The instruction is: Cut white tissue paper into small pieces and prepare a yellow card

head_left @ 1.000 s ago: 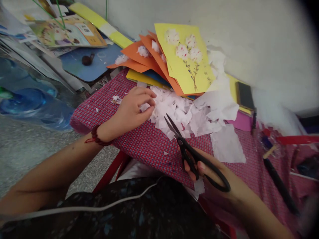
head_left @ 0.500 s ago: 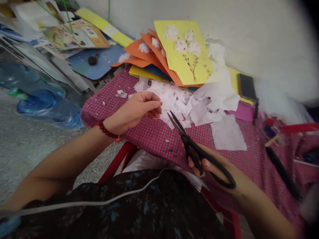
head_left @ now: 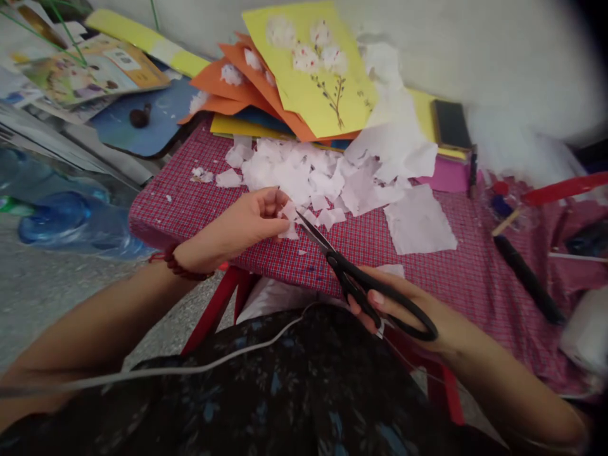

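In front of the paper pile (head_left: 285,166), the left hand (head_left: 247,218) pinches a white scrap (head_left: 289,232); the right hand (head_left: 427,305) grips scissors (head_left: 332,258).

Right behind the table (head_left: 180,196) in its red checked cloth, running into a plain, pale wall (head_left: 475,44), dimly and softly lit. Swinging left of the table now, picking up a flat blue top (head_left: 166,114), close by. Dropping below the table's left end: speckled grey floor (head_left: 52,291), big blue water bottles (head_left: 61,218). And under its near edge, catching red bars (head_left: 216,310)!
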{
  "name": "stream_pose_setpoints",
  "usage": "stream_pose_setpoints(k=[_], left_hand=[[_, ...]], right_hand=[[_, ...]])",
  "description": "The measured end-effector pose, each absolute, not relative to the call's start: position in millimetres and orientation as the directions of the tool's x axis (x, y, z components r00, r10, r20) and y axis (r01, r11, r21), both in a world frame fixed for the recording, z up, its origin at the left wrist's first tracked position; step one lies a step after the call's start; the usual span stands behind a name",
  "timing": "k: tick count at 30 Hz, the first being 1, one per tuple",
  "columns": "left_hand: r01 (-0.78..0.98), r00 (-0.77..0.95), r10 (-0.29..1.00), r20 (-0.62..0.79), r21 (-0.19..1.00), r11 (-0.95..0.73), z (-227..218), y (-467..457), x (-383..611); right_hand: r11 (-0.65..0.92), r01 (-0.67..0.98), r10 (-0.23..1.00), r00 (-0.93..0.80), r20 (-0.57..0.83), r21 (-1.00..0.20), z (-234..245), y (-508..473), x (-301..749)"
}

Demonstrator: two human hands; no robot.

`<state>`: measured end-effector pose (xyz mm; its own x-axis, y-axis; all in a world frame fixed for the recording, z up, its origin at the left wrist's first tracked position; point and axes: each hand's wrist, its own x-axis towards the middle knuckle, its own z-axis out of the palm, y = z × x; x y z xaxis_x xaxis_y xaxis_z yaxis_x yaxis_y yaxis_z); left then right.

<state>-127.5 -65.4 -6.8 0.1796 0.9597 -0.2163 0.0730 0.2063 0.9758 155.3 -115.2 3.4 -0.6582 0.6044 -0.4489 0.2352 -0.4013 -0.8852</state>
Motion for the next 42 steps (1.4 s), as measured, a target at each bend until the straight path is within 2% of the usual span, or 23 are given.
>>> stream_pose_setpoints(k=[5, 10, 15, 19, 23, 25, 27, 28, 30, 32, 33, 36, 42], left_hand=[[0.336, 0.260, 0.892, -0.369, 0.901, 0.274, -8.1, -83.9, -142.5], [0.531, 0.290, 0.897, -0.334, 0.836, 0.139, -7.2, -84.9, -148.1], [0.752, 0.294, 0.913, -0.283, 0.658, -0.038, -2.0, -81.8, -141.1], [0.801, 0.307, 0.904, -0.296, 0.593, -0.078, -0.9, -83.5, -143.9], [0.728, 0.286, 0.915, -0.286, 0.685, -0.014, 10.7, -79.9, -160.2], [0.668, 0.243, 0.945, -0.217, 0.744, -0.001, 23.8, -73.6, -169.4], [0.662, 0.169, 0.982, -0.084, 0.748, -0.050, 37.0, -65.5, -176.2], [0.697, 0.132, 0.991, 0.008, 0.710, -0.099, 41.8, -61.6, -178.3], [0.809, 0.123, 0.974, 0.191, 0.549, -0.210, 44.4, -55.9, -179.6], [0.869, 0.221, 0.939, 0.263, 0.384, -0.312, 37.3, -55.0, -176.9], [0.868, 0.284, 0.928, 0.239, 0.348, -0.355, 31.0, -56.5, -174.3], [0.821, 0.416, 0.908, 0.053, 0.408, -0.400, 9.8, -66.3, -162.7], [0.818, 0.431, 0.878, -0.208, 0.501, -0.283, -5.0, -73.0, -147.1]], right_hand=[[-0.522, 0.216, 0.501, -0.705, -0.502, -0.825, -7.6, -136.0, 171.9], [-0.636, 0.055, 0.465, -0.768, -0.440, -0.769, -24.2, -150.0, 156.0], [-0.721, 0.001, 0.462, -0.744, -0.482, -0.693, -35.9, -149.9, 128.6], [-0.788, -0.020, 0.426, -0.738, -0.522, -0.615, -35.3, -146.8, 122.7], [-0.823, -0.026, 0.404, -0.729, -0.552, -0.567, -31.3, -144.9, 121.8], [-0.823, -0.029, 0.409, -0.724, -0.556, -0.567, -30.3, -144.8, 119.7], [-0.819, -0.039, 0.417, -0.726, -0.547, -0.572, -30.6, -145.6, 117.7], [-0.814, -0.048, 0.426, -0.727, -0.539, -0.579, -31.1, -146.5, 117.7], [-0.790, -0.053, 0.447, -0.732, -0.514, -0.610, -32.5, -149.0, 121.2], [-0.748, -0.045, 0.469, -0.741, -0.480, -0.662, -33.2, -151.8, 130.5], [-0.724, -0.040, 0.479, -0.747, -0.460, -0.688, -33.0, -152.8, 137.1], [-0.680, -0.050, 0.512, -0.746, -0.425, -0.732, -27.9, -152.0, 159.5], [-0.605, -0.126, 0.666, -0.620, -0.414, -0.786, -2.9, -130.7, 189.3]])
